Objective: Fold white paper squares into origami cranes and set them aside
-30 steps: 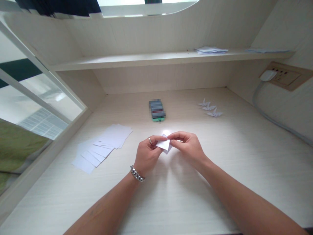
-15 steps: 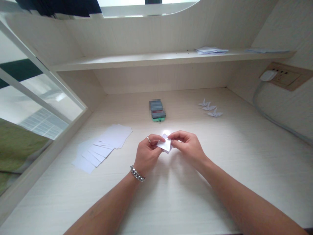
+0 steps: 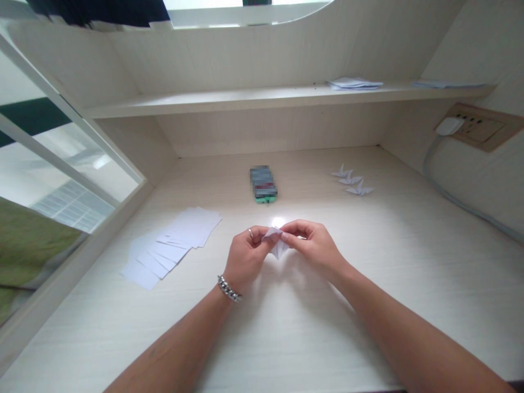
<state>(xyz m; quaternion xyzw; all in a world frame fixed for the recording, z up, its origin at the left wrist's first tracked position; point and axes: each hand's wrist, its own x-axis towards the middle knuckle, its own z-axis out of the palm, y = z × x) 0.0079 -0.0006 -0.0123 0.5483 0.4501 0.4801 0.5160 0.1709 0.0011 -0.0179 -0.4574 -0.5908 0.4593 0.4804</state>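
Note:
Both my hands meet over the middle of the pale wooden desk [image 3: 286, 327]. My left hand [image 3: 245, 257], with a ring and a metal bracelet, pinches the left side of a small folded white paper [image 3: 278, 243]. My right hand [image 3: 313, 246] pinches the same paper from the right, fingers closed on its top edge. The paper is creased into a small pointed shape between my fingertips and held just above the desk.
A fanned pile of white paper sheets [image 3: 172, 243] lies to the left. A blurred phone [image 3: 263, 184] lies further back. Three folded paper cranes [image 3: 352, 181] sit at the back right. A shelf [image 3: 262, 98] holds papers [image 3: 354, 84]. A plug and cable [image 3: 448, 126] are on the right wall.
The paper flap that stood up flat between my fingers has been folded down, so the piece looks smaller and more pointed. Both hands stay in the same place.

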